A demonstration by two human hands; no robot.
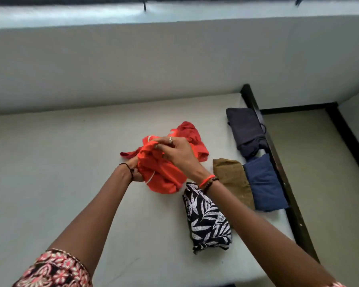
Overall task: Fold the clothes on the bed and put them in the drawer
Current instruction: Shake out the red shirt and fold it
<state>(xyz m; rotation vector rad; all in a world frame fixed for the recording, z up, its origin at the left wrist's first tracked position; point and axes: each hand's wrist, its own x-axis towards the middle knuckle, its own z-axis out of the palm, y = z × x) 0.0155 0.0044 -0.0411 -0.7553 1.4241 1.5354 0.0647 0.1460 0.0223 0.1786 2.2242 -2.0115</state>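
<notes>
Obs. 1, surroundings. Four folded pcs lie on the rt part of the bed (50, 162):
- black-and-white leaf-print pc (207, 220), nearest the person, partly under the rt forearm
- brown pc (230, 179), just beside it on the far side
- blue pc (263, 183), touching the brown one and lying along the dark bed frame (278, 168)
- dark navy pc (245, 129), farthest back, with one corner over the frame

Obs. 2, item in work. Orange garment (162, 177) is bunched and held up just above the sheet, approx. mid-bed and left of the folded pcs. Its lower edge hangs near the top of the leaf-print pc. Darker red fabric lies on the sheet behind it (same item or a separate one: cannot tell).

Obs. 3, grips.
- Right hand (174, 152): fingers curled, pinching the upper bunch of the orange fabric. Ring on one finger; orange band and dark beads at the wrist.
- Left hand (136, 172): mostly hidden behind the cloth. What shows is closed on the garment's left side; black thread at the wrist.

Obs. 4, obstructions. The rt forearm crosses over the leaf-print pc. The folded row fills the strip between the garment and the frame.

Obs. 5, edges and room.
- Frame runs down the rt edge of the bed, w/ floor (319, 162) beyond it.
- Pale wall (133, 65) closes the far side.
- Bare sheet extends left of the hands and towards the person.
- Patterned sleeve (56, 270) at the lower left.
</notes>
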